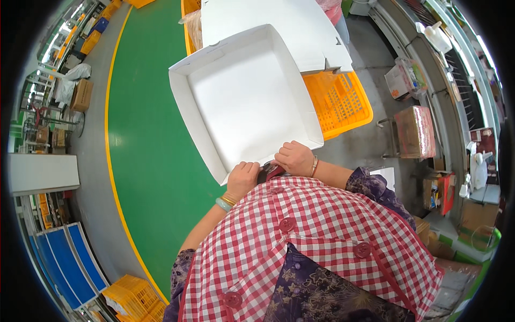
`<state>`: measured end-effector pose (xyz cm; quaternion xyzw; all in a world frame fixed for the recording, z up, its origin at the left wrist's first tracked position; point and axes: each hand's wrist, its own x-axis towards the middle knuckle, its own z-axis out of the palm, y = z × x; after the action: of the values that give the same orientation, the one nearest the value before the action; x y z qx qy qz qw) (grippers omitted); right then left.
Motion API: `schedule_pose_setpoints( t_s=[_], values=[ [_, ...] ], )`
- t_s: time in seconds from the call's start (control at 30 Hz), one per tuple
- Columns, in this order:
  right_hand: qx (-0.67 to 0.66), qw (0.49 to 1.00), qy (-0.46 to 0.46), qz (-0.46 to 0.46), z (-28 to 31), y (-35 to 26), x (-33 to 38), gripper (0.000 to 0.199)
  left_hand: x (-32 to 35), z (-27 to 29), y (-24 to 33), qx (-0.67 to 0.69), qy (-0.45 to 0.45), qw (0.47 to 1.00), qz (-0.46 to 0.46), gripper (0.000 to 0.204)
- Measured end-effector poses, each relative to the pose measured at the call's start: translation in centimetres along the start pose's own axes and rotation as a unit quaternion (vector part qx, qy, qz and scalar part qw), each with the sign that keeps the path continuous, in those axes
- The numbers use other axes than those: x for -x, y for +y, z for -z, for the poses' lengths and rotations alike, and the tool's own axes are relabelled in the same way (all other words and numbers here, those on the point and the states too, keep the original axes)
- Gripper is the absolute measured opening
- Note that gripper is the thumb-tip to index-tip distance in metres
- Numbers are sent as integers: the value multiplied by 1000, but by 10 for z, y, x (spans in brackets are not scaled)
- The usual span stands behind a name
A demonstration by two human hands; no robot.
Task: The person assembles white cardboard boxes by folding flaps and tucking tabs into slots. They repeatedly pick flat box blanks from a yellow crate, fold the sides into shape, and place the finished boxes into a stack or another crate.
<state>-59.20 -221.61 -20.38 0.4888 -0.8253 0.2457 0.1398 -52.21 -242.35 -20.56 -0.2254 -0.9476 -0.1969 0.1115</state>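
Observation:
An open, shallow white cardboard box [247,96] lies tilted in front of me, its inside facing up with nothing in it. My left hand [243,180] is closed on the box's near edge, close to its near left corner. Farther right along the same edge, my right hand [295,158] is closed too, fingers curled over the wall. The fingertips of both hands are partly hidden. Beneath the box's far side lie flat white cardboard pieces [316,35] with cut notches, resting over an orange plastic crate [343,102].
A green floor lane [145,107] with a yellow line runs along the left. Yellow crates [134,295] stand at lower left, near blue panels [70,263]. To the right are a taped carton [416,131] on a stand and a long machine or rack [461,70].

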Motion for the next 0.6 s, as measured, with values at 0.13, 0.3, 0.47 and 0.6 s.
schedule_pose_setpoints(
  t_s=[0.13,0.3,0.47,0.6],
  values=[
    [-14,997,33,-65,3,-2,4,18,0,-4,-2,16,-21,999,-25,14],
    [167,908,233,-304,43,18,3,31,16,26,-25,23,67,996,45,45],
    [-154,769,42,-619,-6,32,63,45,32,45,-89,323,115,836,427,57],
    [-146,756,94,-631,-10,-7,57,39,40,52,-99,349,-60,818,453,50]
  ],
)
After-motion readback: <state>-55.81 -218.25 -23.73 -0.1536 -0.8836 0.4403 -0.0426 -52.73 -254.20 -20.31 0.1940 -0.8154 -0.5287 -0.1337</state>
